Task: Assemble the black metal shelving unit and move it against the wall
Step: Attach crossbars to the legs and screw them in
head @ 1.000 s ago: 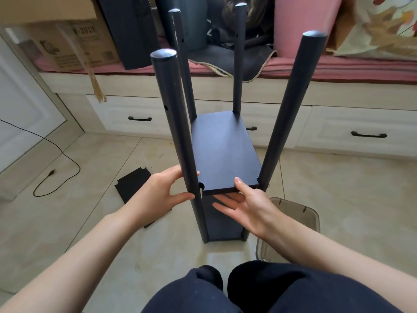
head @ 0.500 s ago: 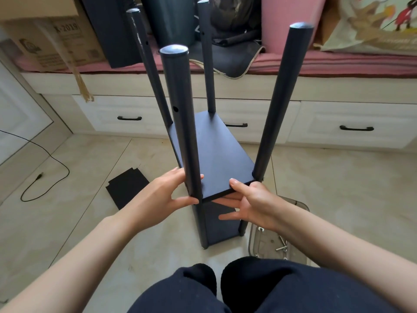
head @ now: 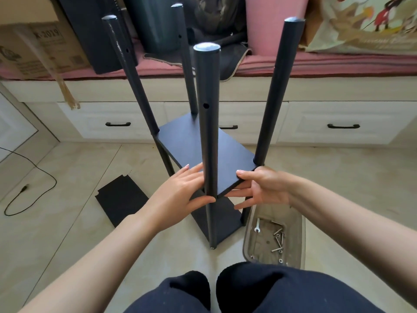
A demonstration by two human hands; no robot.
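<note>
The black shelf unit (head: 198,150) stands on the tile floor (head: 67,222), right in front of the person's knees (head: 203,290). Four posts stick up, and a flat board (head: 191,145) sits partway up between them. The left hand (head: 180,195) wraps around the near post (head: 208,132), thumb in front and fingers behind. The right hand (head: 264,190) pinches the board's near corner, thumb on top and fingers spread under it. A tray (head: 250,233) with bolts lies just right of the unit. A spare black panel (head: 121,199) lies on the floor to the left.

Since a moment ago, the unit has turned, so the near post now stands in the middle of the view. More of the tray shows.
</note>
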